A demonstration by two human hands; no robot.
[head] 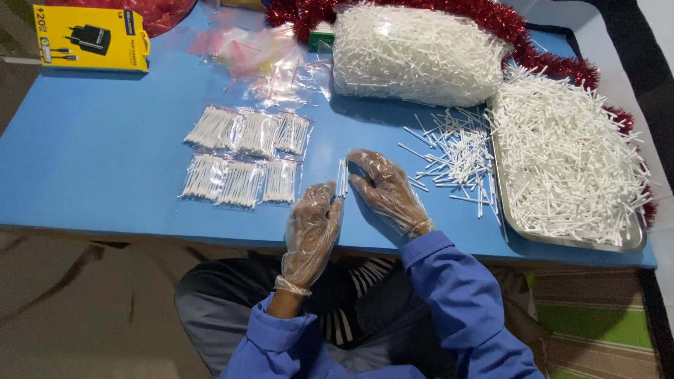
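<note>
Hands (347,203) pinching swab bundle (342,177), steel tray (632,238) heaped with swabs (569,154), filled packets (242,158)

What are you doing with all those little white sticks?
A person in thin clear plastic gloves holds a small bundle of white cotton swabs upright between the left hand and the right hand, over the blue table. Six small clear bags of swabs lie in two rows to the left. A metal tray heaped with loose swabs sits to the right, and a big clear sack of swabs lies behind.
</note>
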